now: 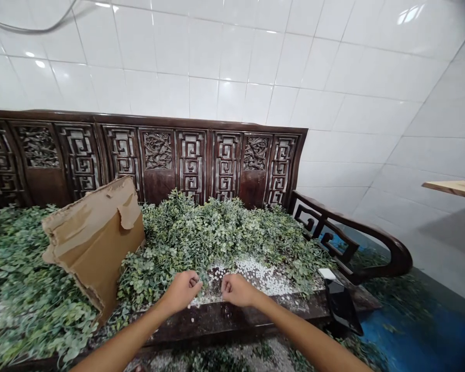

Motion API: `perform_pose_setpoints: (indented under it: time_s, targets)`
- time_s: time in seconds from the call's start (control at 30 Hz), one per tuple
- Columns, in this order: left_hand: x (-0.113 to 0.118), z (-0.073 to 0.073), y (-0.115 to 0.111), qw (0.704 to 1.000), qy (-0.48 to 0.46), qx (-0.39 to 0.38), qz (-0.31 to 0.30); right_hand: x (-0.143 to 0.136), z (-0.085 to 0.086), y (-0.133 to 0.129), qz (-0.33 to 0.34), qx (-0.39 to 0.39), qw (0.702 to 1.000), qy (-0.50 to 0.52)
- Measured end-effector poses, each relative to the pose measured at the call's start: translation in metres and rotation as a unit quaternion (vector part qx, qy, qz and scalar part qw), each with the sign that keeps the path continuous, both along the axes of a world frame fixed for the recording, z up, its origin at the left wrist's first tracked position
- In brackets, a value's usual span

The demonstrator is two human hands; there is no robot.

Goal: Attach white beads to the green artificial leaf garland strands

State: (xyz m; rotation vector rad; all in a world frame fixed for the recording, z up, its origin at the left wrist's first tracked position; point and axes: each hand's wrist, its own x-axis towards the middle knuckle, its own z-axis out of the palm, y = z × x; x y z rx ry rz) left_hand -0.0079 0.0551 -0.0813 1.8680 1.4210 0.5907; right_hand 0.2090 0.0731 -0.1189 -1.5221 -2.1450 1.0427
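Note:
My left hand (184,291) is closed, fingers curled, over the front edge of a dark wooden bench (217,323). A short gap to its right, my right hand (235,289) is closed too, its fingertips pinched together. Whatever either hand holds is too small or hidden to make out. Small white pieces (265,279) lie scattered on the seat around and beyond my right hand. Behind both hands, green leafy artificial sprigs (217,230) are heaped along the seat.
A torn piece of cardboard (101,243) stands upright among the leaves at left. At right, a black phone-like device (341,305) and a small white object (327,274) lie near the curved armrest (401,256). Blue sheeting (422,341) covers the floor at right.

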Motion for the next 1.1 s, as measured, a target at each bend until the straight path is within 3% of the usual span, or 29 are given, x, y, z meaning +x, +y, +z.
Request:
perform_pose_setpoints:
  time_s: [0.2, 0.4, 0.53, 0.63, 0.77, 0.97, 1.1]
  targets:
    - [-0.002, 0.022, -0.002, 0.974, -0.201, -0.077, 0.065, -0.017, 0.035, 0.000, -0.015, 0.008, 0.981, 0.192]
    - [0.002, 0.037, -0.018, 0.948, -0.288, -0.119, 0.060, -0.037, 0.063, -0.012, -0.034, -0.010, 0.910, 0.413]
    - [0.005, 0.045, -0.026, 0.941, -0.305, -0.143, 0.035, -0.040, 0.067, -0.012, -0.040, 0.007, 0.905, 0.424]
    - [0.001, 0.047, -0.028, 0.952, -0.274, -0.133, 0.017, -0.040, 0.067, -0.011, -0.025, 0.011, 0.904, 0.426]
    - [-0.009, 0.047, -0.029, 0.963, -0.236, -0.130, 0.018, -0.040, 0.074, -0.015, 0.000, 0.079, 0.922, 0.380]
    - [-0.011, 0.066, -0.032, 0.979, -0.201, -0.014, -0.036, -0.049, 0.094, -0.032, 0.050, 0.174, 0.933, 0.311]
    - [-0.009, 0.079, -0.036, 0.977, -0.213, 0.009, 0.000, -0.050, 0.099, -0.032, 0.019, 0.172, 0.925, 0.337]
